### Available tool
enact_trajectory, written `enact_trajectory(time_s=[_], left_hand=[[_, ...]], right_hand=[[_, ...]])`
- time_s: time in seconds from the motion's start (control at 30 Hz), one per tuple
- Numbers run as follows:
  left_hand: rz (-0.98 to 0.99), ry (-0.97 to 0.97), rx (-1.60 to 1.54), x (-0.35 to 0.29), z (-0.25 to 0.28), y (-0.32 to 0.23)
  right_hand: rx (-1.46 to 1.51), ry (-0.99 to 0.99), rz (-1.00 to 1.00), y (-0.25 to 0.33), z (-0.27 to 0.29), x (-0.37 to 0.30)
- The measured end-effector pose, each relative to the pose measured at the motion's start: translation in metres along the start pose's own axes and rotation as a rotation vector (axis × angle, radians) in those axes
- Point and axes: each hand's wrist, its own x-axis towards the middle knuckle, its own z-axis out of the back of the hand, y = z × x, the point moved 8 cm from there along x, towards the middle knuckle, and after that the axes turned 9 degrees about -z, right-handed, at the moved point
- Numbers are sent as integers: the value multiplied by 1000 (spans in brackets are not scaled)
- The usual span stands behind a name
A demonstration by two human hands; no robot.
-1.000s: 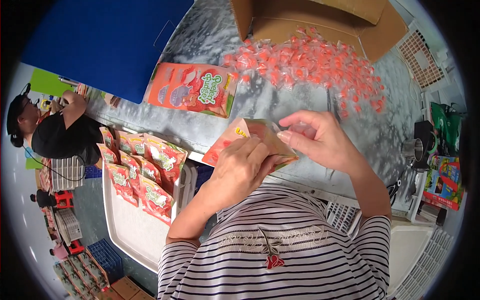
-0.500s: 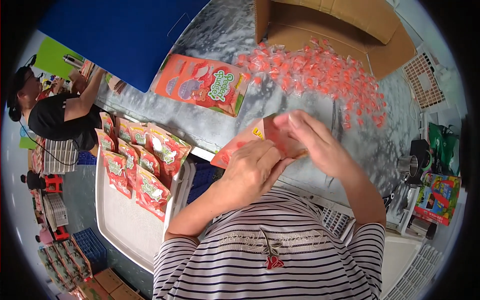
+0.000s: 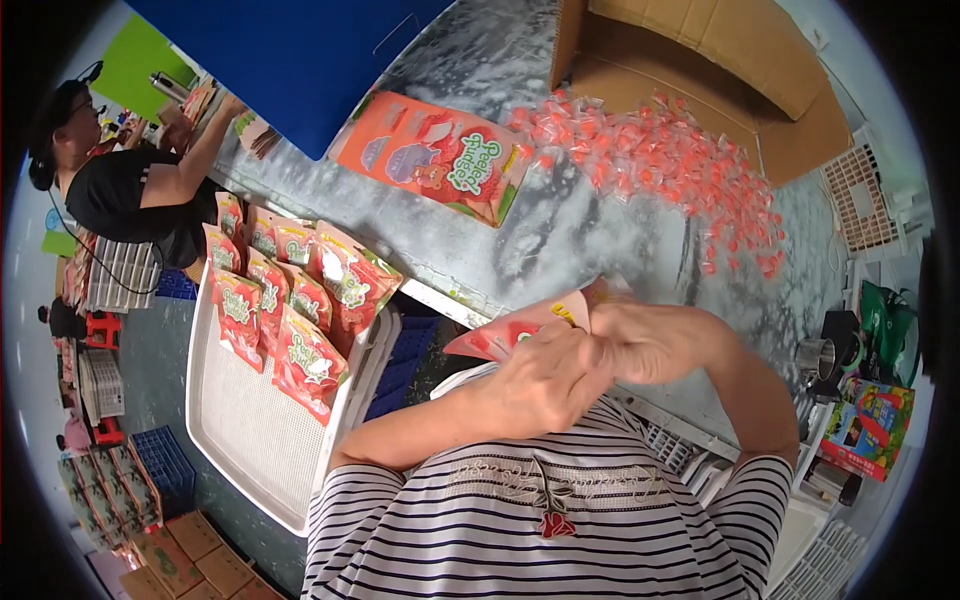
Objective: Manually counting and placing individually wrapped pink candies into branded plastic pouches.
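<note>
A pink-red candy pouch (image 3: 488,340) is tilted in front of my chest, its top edge toward the right. My left hand (image 3: 545,385) is closed around its near side, covering much of the front. My right hand (image 3: 655,343) is closed on the pouch's top end, right against the left fingers. What the pouch contains is hidden. Beyond lie flat, overlapping pouches (image 3: 430,155) of the same print. To their right spreads a heap of individually wrapped red candies (image 3: 640,150).
A cardboard box (image 3: 690,70) lies open behind the candies. Several filled pouches (image 3: 308,365) stand on a white tray (image 3: 240,440) at my left. A blue panel (image 3: 270,60) juts over the marbled table (image 3: 560,245). Another person (image 3: 125,190) works at the far left.
My right hand has gone from flat and raised over the pouch to closed on its top end. Pouch and hands have come nearer my body. The whole view has shifted slightly.
</note>
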Motion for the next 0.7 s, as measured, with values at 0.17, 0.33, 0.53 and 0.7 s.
enact_trajectory(time_s=[0.17,0.33,0.53,0.7], left_hand=[[54,-90,123,4,27,12],[80,-39,208,-9,28,19],[80,-218,268,-7,43,17],[123,-238,230,-14,41,19]], right_hand=[[-51,-778,289,47,31,-34],[77,-1029,517,65,32,-71],[439,-1296,547,-2,24,-78],[495,-1304,325,-30,-4,-57]])
